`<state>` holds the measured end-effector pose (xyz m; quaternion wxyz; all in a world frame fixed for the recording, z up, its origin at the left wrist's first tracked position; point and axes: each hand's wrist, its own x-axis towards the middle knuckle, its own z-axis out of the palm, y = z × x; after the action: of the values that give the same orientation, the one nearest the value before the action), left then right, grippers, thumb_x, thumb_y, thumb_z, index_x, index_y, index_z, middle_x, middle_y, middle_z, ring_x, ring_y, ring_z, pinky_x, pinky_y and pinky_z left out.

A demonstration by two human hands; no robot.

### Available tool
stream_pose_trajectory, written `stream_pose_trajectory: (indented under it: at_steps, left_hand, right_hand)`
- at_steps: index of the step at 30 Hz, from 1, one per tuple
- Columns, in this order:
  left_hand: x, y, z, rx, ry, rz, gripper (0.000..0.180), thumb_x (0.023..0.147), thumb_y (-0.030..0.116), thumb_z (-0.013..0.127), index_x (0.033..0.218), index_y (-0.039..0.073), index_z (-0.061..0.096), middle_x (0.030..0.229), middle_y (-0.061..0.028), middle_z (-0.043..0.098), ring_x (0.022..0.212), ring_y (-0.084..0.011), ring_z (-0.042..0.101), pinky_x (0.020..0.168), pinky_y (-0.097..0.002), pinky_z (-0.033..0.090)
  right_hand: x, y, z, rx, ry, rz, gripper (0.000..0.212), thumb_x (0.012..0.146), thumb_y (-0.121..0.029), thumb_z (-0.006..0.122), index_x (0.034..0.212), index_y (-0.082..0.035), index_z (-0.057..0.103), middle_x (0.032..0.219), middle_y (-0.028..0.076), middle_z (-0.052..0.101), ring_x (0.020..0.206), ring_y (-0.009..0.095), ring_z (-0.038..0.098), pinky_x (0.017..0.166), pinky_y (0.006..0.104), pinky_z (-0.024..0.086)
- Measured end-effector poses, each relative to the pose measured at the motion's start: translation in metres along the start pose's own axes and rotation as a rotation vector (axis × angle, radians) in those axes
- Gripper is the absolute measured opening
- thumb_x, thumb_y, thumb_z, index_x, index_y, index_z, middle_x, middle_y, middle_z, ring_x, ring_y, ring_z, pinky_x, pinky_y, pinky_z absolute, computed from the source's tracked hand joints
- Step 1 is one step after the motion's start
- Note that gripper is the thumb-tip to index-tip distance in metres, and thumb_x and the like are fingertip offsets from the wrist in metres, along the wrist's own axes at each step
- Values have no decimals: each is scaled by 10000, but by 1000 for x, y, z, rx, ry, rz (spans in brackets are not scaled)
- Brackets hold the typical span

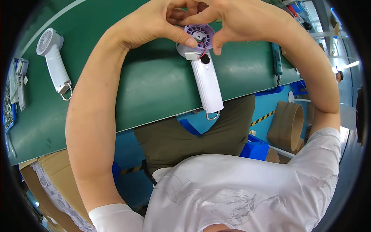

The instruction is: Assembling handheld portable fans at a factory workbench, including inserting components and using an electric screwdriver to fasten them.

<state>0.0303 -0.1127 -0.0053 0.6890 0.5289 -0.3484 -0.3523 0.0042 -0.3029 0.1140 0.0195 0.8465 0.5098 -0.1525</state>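
Note:
A white handheld fan (208, 85) lies on the green table, its handle pointing toward me and a metal ring at the handle's end. Its round head is open, showing a lilac slotted housing (208, 34), a red wire and a small white block (191, 56). My left hand (164, 23) is bent around the head's left side, thumb across the housing's edge. From the right, my right hand (235, 19) closes on the head, thumb along its side. The curled fingers of both hands are partly hidden behind the head and cut by the top edge.
Another white handheld fan (56, 62) lies at the left. A dark green pen-shaped tool (276, 60) rests near the table's right end. Beyond the left edge are bins of small parts (15, 89). Cardboard boxes (284, 123) and a blue bin (254, 148) stand below the table.

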Motion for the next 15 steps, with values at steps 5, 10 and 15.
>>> stream_pose_trajectory:
  at_steps: [5,10,15]
  left_hand:
    - [8,-19,1,118,47,63,799,663,-44,860,1379,-9,508,1259,-73,640,1175,-187,606,1006,-328,494]
    - [2,-13,5,17,50,27,827,660,-137,817,1412,-27,493,1278,-82,631,1173,-195,619,1051,-351,498]
    - [8,-13,5,117,96,-20,892,625,-132,835,1433,-25,473,1319,-90,611,1216,-214,598,1053,-369,495]
  right_hand:
    - [-2,8,2,23,-50,-10,465,641,-278,877,983,3,733,910,184,632,950,367,613,813,434,502]
    - [-2,10,5,-21,-24,-57,417,594,-271,873,837,24,705,746,215,623,824,405,632,761,466,511]
    - [-17,1,15,-39,18,62,313,649,-179,867,882,-7,748,740,143,699,745,362,675,677,453,533]
